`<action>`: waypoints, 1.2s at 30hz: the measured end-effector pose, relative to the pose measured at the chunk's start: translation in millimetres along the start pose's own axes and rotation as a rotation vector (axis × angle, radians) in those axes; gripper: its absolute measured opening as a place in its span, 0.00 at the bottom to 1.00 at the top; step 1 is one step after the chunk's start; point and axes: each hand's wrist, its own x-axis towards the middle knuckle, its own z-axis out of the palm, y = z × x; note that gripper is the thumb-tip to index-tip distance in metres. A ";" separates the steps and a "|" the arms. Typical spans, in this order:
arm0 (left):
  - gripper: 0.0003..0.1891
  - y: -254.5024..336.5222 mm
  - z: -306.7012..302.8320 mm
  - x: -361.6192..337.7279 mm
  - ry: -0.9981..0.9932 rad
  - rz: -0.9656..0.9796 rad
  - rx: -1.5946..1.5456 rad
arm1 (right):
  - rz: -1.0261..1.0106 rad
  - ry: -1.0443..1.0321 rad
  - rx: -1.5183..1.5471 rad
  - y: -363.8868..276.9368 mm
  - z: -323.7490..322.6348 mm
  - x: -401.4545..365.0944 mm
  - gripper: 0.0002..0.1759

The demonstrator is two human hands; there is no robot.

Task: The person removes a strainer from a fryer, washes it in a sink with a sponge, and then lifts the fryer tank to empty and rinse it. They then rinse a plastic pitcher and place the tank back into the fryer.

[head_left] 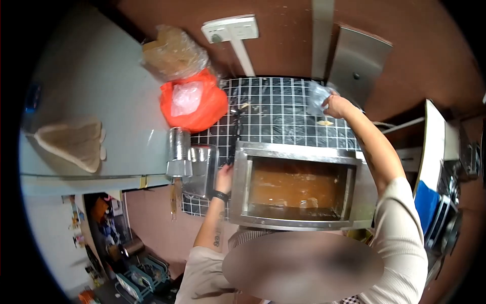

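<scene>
My right hand (pixel 336 105) is closed on a crumpled clear plastic bag (pixel 318 96) at the back right of the checked table cover (pixel 276 111). At the left side of a metal basin (pixel 293 150), my left hand (pixel 225 177) is low beside the rim, near a dark cord (pixel 234 137); its fingers are partly hidden, and whether it holds anything is unclear. Brownish liquid (pixel 293 187) with pale bits lies in the basin. Left of that hand is a metal tray (pixel 202 175).
A red plastic bag (pixel 205 104) and a clear bag (pixel 177 53) sit at the back left. Stacked metal cups (pixel 178 144) stand beside the tray. A metal panel (pixel 357 61) leans on the wall. A brown cloth (pixel 73 144) hangs at far left.
</scene>
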 end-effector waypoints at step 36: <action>0.15 208.8 -168.0 120.8 0.184 0.844 0.236 | 0.568 0.314 -0.814 -520.0 -5.1 226.8 0.19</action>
